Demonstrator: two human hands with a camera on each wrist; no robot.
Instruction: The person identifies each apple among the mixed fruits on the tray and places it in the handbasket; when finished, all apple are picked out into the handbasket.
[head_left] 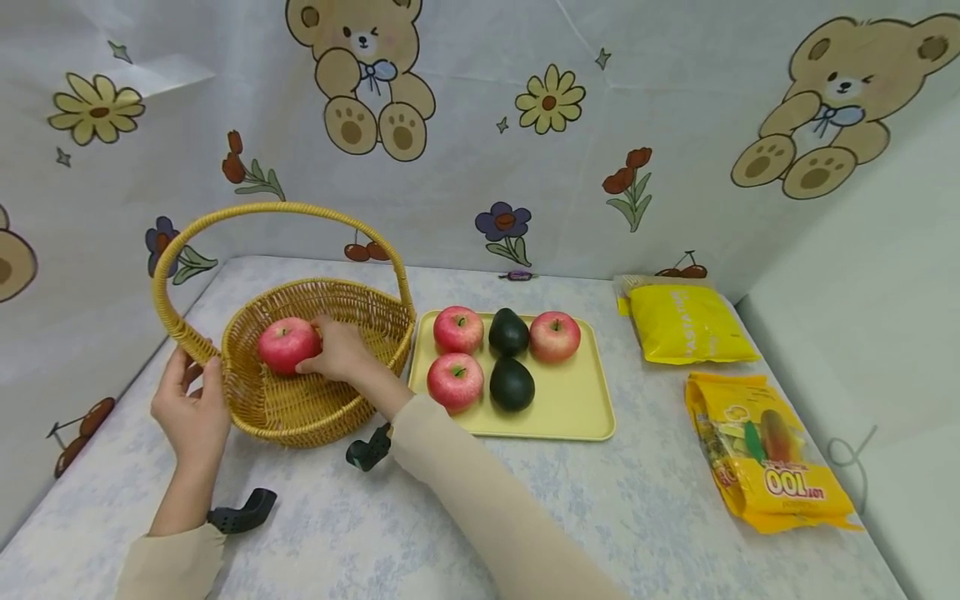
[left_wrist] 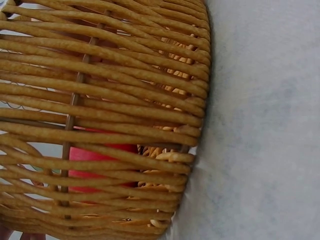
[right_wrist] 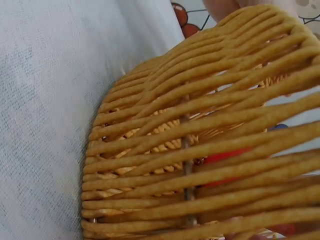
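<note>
On the table [head_left: 652, 492], printed cloth [head_left: 472, 58] behind | basket [head_left: 288, 437]: my right hand [head_left: 339, 353] pinches 1 apple [head_left: 286, 345]; left hand [head_left: 195, 412] grips handle [head_left: 281, 208] | tray [head_left: 570, 400]: 5 fruits [head_left: 512, 385]

Four apples [head_left: 287, 346], two dark avocados [head_left: 512, 385], two yellow packets [head_left: 688, 327], one wicker basket [head_left: 315, 431], one tray [head_left: 572, 396]

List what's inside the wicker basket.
One red apple, held by the right hand; nothing else shows inside the wicker basket. The apple and hand cover part of the floor, so whatever is directly beneath them can't be seen.
</note>
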